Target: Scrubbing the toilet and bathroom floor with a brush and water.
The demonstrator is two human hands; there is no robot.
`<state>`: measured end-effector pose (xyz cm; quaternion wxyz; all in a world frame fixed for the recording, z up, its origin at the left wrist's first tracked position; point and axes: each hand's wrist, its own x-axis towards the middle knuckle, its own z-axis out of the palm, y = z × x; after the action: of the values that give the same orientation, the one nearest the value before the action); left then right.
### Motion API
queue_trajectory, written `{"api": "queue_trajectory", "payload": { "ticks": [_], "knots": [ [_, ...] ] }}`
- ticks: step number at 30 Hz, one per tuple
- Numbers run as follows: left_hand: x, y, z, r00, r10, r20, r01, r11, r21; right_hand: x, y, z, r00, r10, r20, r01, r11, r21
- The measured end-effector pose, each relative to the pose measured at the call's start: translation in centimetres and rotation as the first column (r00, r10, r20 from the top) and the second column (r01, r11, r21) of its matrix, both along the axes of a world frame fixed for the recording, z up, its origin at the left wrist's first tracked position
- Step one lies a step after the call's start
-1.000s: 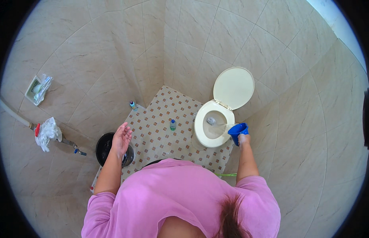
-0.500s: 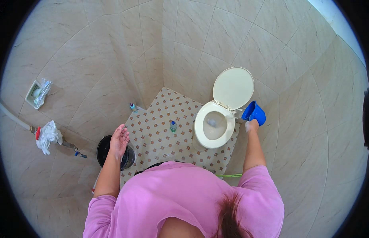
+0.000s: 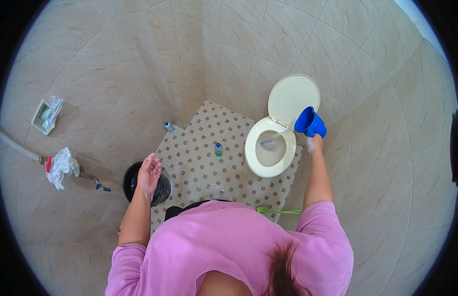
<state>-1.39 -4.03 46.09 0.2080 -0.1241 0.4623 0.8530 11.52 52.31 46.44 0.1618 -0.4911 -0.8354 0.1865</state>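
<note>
My right hand [image 3: 315, 143] grips the handle of a blue plastic water dipper [image 3: 313, 124], tilted toward the toilet. Water runs from the dipper's mouth into the bowl of the cream toilet [image 3: 251, 160], where it looks whitish and stirred. The toilet's lid [image 3: 294, 96] stands raised behind the seat. Over on the left, my left hand [image 3: 149, 173] is held empty with its fingers stretched, above a black bucket [image 3: 162, 190]. Some suds cling to my right wrist.
A green-handled brush [image 3: 278, 211] lies on the patterned tile floor [image 3: 199, 148]. Two small bottles stand there, one mid-floor [image 3: 218, 149] and one by the wall [image 3: 168, 127]. On the left wall are a soap dish [image 3: 43, 117] and a tap [image 3: 102, 187] with a white plastic bag [image 3: 63, 167].
My right hand has raised the dipper a little farther away and to the left, and its water now falls into the bowl. The brush shows more. My left hand stays nearly still.
</note>
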Motion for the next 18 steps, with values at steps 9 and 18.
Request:
{"api": "queue_trajectory", "payload": {
  "ticks": [9,18],
  "knots": [
    [1.3,-1.2,-0.1,1.0,0.011,0.005,-0.011,1.0,-0.028,-0.2,-1.5,0.0,0.99,0.025,0.137,-0.024,1.0,-0.011],
    [3.0,-5.3,-1.2,0.993,0.113,0.029,-0.111,0.993,-0.044,-1.0,-2.2,0.8,0.949,0.101,0.3,-0.128,0.989,0.073]
  ]
}}
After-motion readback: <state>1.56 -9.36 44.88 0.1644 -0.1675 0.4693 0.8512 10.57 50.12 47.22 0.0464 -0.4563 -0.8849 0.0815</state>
